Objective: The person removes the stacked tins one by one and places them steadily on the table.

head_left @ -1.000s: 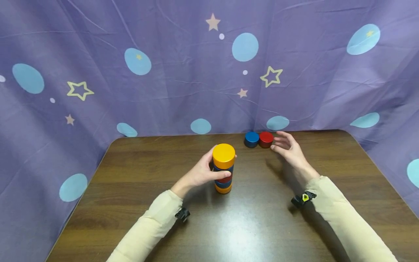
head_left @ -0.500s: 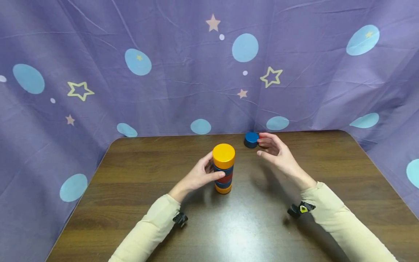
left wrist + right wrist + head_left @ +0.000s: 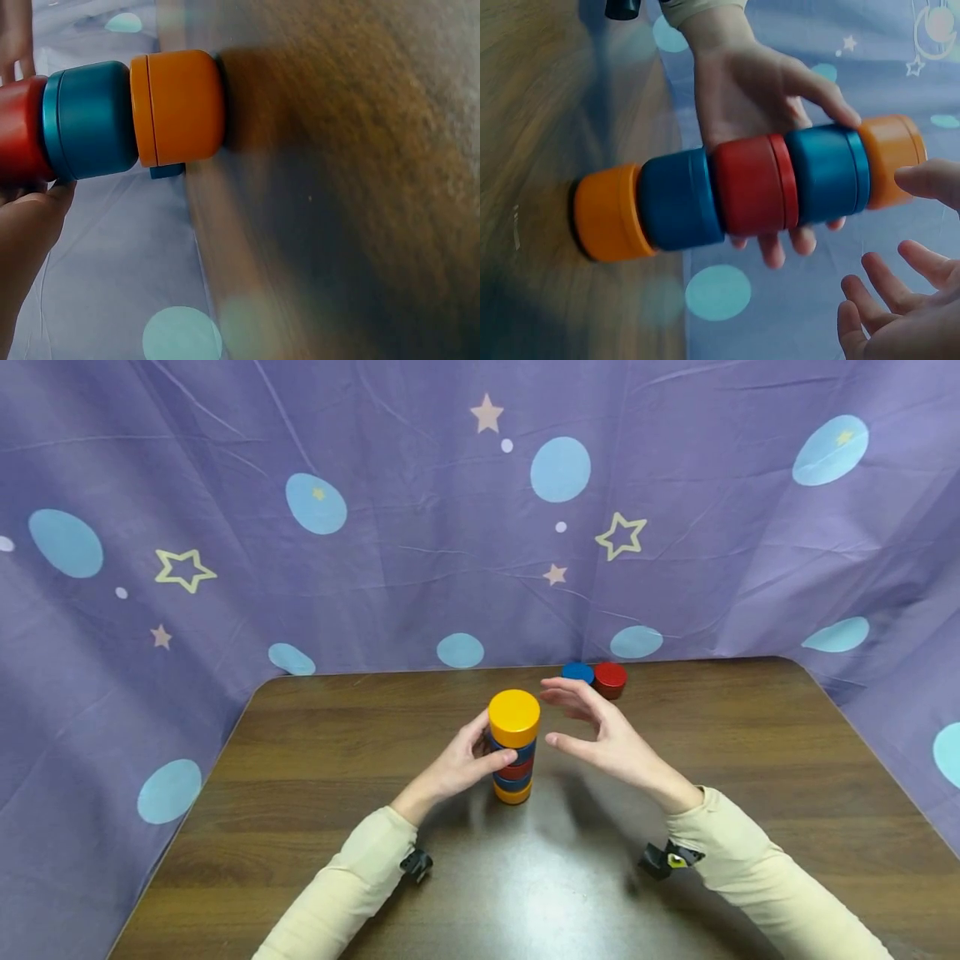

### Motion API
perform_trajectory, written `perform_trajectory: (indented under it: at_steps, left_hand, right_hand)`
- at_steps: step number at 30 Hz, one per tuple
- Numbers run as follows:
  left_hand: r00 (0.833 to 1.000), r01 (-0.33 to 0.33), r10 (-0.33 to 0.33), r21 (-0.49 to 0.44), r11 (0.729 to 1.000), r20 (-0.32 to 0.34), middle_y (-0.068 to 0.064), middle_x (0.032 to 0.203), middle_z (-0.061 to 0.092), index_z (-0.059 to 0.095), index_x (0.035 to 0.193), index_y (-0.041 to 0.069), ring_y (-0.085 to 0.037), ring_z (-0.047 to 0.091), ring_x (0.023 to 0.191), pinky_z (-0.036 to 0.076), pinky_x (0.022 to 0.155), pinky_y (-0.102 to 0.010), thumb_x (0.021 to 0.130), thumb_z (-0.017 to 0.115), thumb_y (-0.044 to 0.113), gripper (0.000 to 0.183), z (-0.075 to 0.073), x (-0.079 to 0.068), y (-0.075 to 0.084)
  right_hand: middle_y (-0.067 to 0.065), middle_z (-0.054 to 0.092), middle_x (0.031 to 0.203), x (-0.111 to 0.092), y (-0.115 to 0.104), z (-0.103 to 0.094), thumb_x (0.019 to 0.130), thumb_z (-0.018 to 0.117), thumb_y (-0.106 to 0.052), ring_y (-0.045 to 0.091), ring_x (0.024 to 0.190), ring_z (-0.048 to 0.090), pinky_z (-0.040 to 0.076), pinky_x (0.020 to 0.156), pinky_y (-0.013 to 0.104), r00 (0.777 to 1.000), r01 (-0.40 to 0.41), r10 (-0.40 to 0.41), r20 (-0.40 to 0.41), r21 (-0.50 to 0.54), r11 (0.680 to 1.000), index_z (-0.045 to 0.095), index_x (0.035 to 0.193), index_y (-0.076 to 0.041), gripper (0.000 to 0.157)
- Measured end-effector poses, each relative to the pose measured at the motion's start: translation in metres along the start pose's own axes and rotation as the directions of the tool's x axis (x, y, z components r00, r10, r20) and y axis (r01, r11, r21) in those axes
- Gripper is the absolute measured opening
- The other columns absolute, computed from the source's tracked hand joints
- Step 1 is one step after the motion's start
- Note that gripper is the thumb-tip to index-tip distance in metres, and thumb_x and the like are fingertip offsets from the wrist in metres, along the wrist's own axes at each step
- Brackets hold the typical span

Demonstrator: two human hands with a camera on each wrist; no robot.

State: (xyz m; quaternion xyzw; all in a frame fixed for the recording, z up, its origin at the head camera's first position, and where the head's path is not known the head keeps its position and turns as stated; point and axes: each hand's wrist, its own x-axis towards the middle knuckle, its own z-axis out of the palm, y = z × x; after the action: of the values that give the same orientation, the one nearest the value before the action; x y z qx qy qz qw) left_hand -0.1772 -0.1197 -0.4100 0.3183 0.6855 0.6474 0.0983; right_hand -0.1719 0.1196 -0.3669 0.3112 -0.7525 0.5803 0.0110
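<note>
A column of several small round tins stands upright on the table in the head view. From the bottom it runs orange, blue, red tin, blue, and an orange top tin. My left hand grips the column from the left, its thumb in front on the upper blue tin and its fingers behind. My right hand hovers just right of the top tin, fingers spread and gently bent, holding nothing. In the left wrist view the bottom orange tin and a blue tin show large.
A loose blue tin, partly covered by my right hand, and a loose red tin sit side by side at the back edge of the wooden table. A purple patterned curtain hangs behind it.
My right hand has moved left and toward me, from beside the loose red tin, past the loose blue one, to the column's top. The left hand stays on the column, its thumb slightly shifted left.
</note>
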Motion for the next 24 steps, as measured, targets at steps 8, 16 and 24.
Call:
perform_trajectory:
  at_steps: [8,16,24]
  left_hand:
    - [1.0,-0.006,0.006,-0.007,1.0,-0.02,-0.022,0.13,0.05,0.036,0.141,-0.005,-0.028,0.051,0.114,0.04,0.101,-0.042,0.091,0.067,0.032,0.07,0.002,0.001,0.0]
    - [0.999,-0.029,0.028,-0.045,0.999,-0.03,-0.021,0.134,0.047,0.034,0.143,-0.004,-0.028,0.049,0.118,0.036,0.104,-0.043,0.089,0.07,0.037,0.077,0.002,0.001,-0.003]
    - [0.999,-0.033,0.031,-0.049,0.998,-0.038,-0.023,0.134,0.046,0.032,0.144,-0.004,-0.028,0.049,0.118,0.037,0.104,-0.043,0.087,0.071,0.043,0.084,0.003,0.001,-0.005]
  right_hand:
    - [0.01,0.05,0.138,0.008,-0.007,0.007,0.085,0.071,0.001,0.024,0.125,0.047,0.035,0.102,0.053,0.999,0.039,-0.038,0.035,-0.003,0.999,0.044,0.14,-0.006,0.063]
    - [0.008,0.05,0.139,0.014,-0.01,0.013,0.083,0.072,0.003,0.022,0.123,0.049,0.037,0.103,0.042,0.996,0.074,-0.075,0.053,0.022,0.997,0.045,0.139,-0.002,0.062]
    - [0.003,0.052,0.137,0.014,-0.014,0.016,0.085,0.071,-0.001,0.019,0.119,0.052,0.038,0.103,0.04,0.996,0.047,-0.05,0.07,0.051,0.998,0.047,0.139,-0.006,0.06]
